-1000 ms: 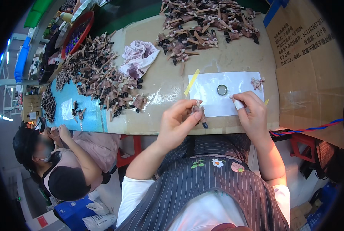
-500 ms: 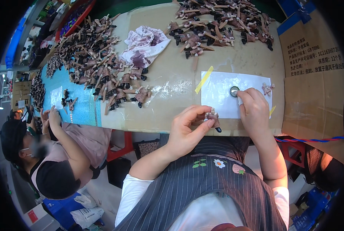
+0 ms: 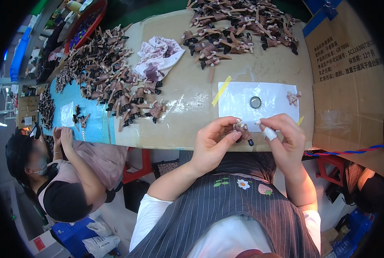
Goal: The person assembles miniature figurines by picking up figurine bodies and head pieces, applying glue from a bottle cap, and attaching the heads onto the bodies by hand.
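Pinched between the thumb and fingers of my left hand (image 3: 213,142) is a small figurine (image 3: 244,132) with a brownish-pink coat and a dark boot. Close to its right, my right hand (image 3: 286,139) has thumb and forefinger together on a tiny pale piece (image 3: 257,122). White wrapping covers that thumb. Beyond both hands lies a white sheet (image 3: 235,92) on the cardboard-covered table. A bottle cap (image 3: 255,102) sits on the sheet, dark inside. Small pale pinkish pieces (image 3: 293,98) lie in a cluster near the sheet's right edge.
Piles of similar figurines (image 3: 239,32) cover the far table, with another heap (image 3: 110,81) to the left. A stained cloth (image 3: 159,58) lies between them. A cardboard box (image 3: 346,86) stands at the right. A co-worker (image 3: 67,172) sits at the left; a red-and-blue cord (image 3: 346,150) runs below the box.
My right hand has drawn back from the bottle cap toward the figurine, now with a tiny pale piece showing at its fingertips. My left hand still holds the figurine.
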### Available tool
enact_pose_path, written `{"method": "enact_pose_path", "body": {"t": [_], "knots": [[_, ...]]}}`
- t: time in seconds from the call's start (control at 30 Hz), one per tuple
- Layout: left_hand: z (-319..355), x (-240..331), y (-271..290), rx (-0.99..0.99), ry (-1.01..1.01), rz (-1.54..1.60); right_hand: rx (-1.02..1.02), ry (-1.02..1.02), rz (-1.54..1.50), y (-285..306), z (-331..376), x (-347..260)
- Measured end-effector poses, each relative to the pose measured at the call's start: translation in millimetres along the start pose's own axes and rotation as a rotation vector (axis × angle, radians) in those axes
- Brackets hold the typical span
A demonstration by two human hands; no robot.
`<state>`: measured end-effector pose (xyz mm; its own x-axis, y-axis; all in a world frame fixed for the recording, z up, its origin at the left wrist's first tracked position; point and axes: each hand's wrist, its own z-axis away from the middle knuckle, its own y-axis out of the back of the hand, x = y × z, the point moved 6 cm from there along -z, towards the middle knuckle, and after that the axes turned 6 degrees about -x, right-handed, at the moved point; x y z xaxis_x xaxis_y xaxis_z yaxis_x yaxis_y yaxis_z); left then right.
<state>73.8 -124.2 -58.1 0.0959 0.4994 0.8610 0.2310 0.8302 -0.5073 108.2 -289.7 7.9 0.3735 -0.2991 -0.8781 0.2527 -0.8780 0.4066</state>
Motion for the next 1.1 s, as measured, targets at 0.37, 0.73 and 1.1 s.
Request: {"method": "enact_pose_path", "body": {"t": [0.37,0.73,1.1], "knots": [[2,-3,-11,-0.044,-0.012,-0.063,-0.021,0.011,-0.011,-5,13,-2],[5,30,-28,-0.068,-0.266,-0.784,-0.183,0.134,0.133,-4,17,-9],[23,29,-50,-0.041,-0.427,-0.984,-0.236,0.261,0.247,-3,36,-24]]}}
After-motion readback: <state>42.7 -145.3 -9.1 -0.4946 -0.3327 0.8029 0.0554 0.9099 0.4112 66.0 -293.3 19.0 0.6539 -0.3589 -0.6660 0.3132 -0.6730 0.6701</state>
